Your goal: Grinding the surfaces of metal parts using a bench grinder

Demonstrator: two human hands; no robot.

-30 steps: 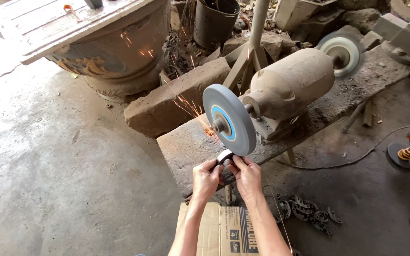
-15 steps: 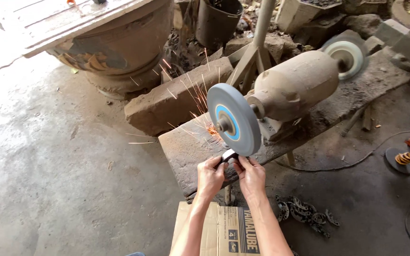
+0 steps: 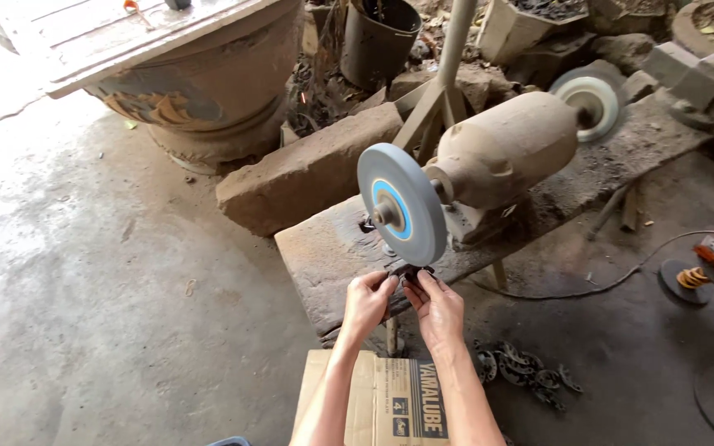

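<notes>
2 hands [image 3: 402, 301] pinch dark metal piece [image 3: 411, 272].

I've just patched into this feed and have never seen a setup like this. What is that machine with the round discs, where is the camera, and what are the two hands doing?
The camera sits on the person's head and looks down, so the two forearms coming up from the bottom edge are the wearer's own. The machine is a bench grinder: a dusty motor body with a grey grinding wheel at the near end and a second wheel at the far end. It stands on a rough bench. The left hand and right hand together pinch a small dark metal piece just under the near wheel's rim. No sparks show. A cardboard box lies below the arms, small metal parts on the floor beside it.
</notes>
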